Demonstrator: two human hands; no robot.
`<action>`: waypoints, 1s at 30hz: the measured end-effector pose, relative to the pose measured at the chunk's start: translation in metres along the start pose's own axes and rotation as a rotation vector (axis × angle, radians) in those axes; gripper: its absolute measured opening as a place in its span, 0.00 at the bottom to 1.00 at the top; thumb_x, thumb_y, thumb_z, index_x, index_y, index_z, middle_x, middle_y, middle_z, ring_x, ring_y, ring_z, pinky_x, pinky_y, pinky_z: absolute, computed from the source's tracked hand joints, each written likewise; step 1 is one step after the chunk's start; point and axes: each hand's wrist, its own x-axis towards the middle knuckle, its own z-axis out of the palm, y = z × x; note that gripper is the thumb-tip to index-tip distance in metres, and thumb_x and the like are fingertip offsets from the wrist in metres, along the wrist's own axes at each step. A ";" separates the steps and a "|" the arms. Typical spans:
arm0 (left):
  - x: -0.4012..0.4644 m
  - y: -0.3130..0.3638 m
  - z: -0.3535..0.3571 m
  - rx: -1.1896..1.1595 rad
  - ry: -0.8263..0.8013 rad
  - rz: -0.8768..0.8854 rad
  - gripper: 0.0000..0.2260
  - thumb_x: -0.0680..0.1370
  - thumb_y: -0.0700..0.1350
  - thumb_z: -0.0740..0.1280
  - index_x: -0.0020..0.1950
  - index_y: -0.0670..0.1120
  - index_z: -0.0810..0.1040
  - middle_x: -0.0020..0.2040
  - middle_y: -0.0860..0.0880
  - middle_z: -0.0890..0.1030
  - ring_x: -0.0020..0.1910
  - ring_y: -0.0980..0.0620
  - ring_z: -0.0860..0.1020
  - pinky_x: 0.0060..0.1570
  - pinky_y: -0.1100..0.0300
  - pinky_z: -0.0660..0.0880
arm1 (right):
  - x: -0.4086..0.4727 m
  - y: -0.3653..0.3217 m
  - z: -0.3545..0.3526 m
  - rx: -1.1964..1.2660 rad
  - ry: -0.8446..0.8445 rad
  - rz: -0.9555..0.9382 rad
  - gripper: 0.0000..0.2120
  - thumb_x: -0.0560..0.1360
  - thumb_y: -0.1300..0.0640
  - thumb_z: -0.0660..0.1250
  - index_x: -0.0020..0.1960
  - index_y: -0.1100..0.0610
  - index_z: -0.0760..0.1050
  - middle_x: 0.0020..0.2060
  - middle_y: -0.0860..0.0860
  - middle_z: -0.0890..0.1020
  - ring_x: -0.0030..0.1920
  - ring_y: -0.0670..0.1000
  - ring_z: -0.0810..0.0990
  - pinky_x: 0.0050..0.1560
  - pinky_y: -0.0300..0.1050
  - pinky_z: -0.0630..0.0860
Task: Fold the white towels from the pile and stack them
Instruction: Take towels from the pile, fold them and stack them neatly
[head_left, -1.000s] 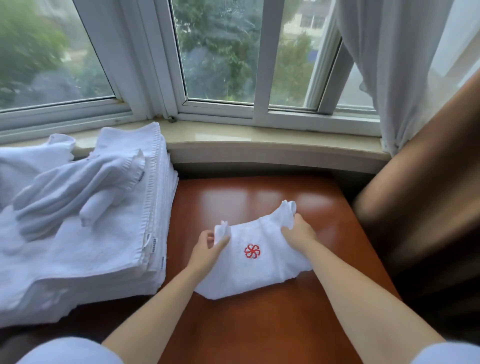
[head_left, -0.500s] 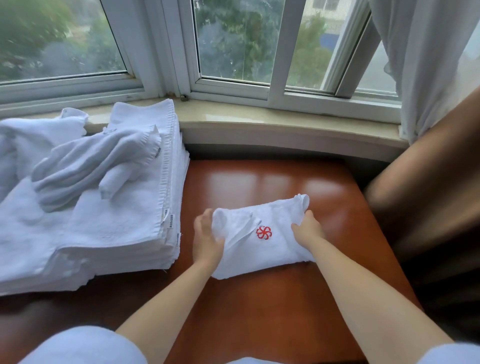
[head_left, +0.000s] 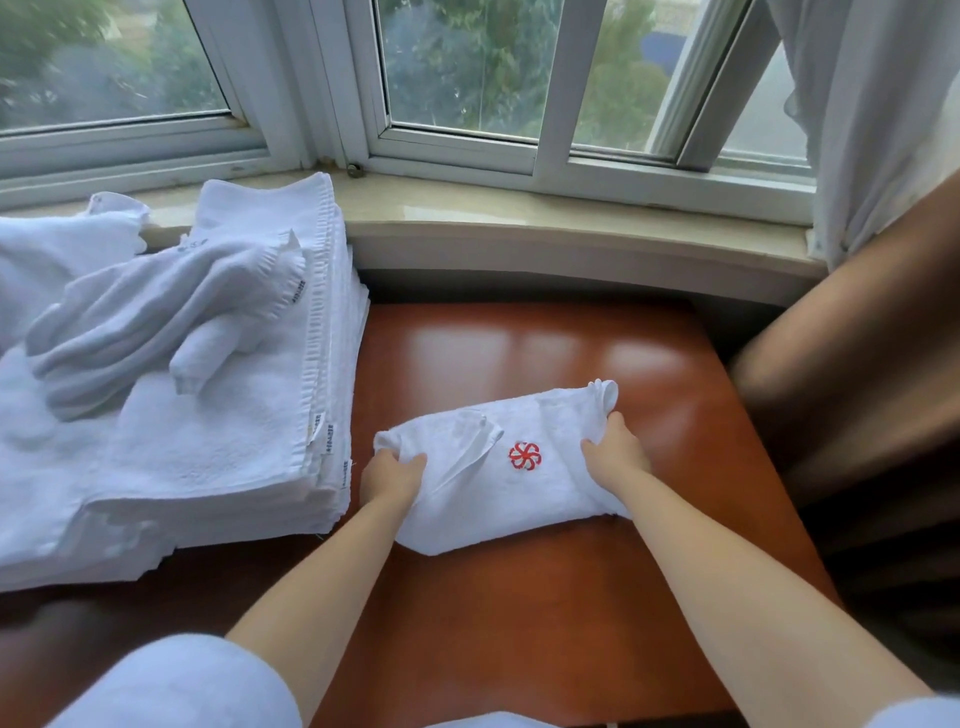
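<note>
White folded towel (head_left: 540, 493), red emblem

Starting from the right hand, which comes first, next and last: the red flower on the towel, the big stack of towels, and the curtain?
From the right hand, in the head view:
1. The red flower, just to its left on the small towel that the hand grips.
2. The curtain, up and to the right by the window.
3. The big stack of towels, far left on the table; it is nearly as far as the curtain, so too close to call.
</note>
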 end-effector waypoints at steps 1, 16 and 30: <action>0.006 0.003 -0.002 -0.020 0.015 0.011 0.12 0.76 0.53 0.66 0.48 0.44 0.76 0.49 0.46 0.78 0.54 0.41 0.78 0.53 0.53 0.75 | 0.001 0.000 0.001 -0.002 0.001 0.001 0.15 0.79 0.55 0.59 0.63 0.59 0.63 0.57 0.57 0.77 0.55 0.61 0.77 0.51 0.51 0.74; 0.015 0.021 -0.006 -0.644 0.034 -0.223 0.12 0.78 0.40 0.61 0.58 0.45 0.80 0.56 0.45 0.81 0.54 0.44 0.79 0.58 0.55 0.73 | 0.018 0.002 0.000 -0.036 -0.054 -0.004 0.18 0.79 0.56 0.60 0.66 0.60 0.62 0.56 0.57 0.77 0.52 0.59 0.76 0.46 0.46 0.69; 0.009 0.038 -0.023 0.107 0.347 0.310 0.05 0.76 0.37 0.62 0.41 0.41 0.74 0.44 0.50 0.71 0.41 0.51 0.71 0.38 0.58 0.67 | 0.023 0.002 0.001 -0.030 -0.070 0.007 0.18 0.79 0.56 0.59 0.66 0.61 0.62 0.57 0.58 0.77 0.56 0.60 0.76 0.47 0.47 0.70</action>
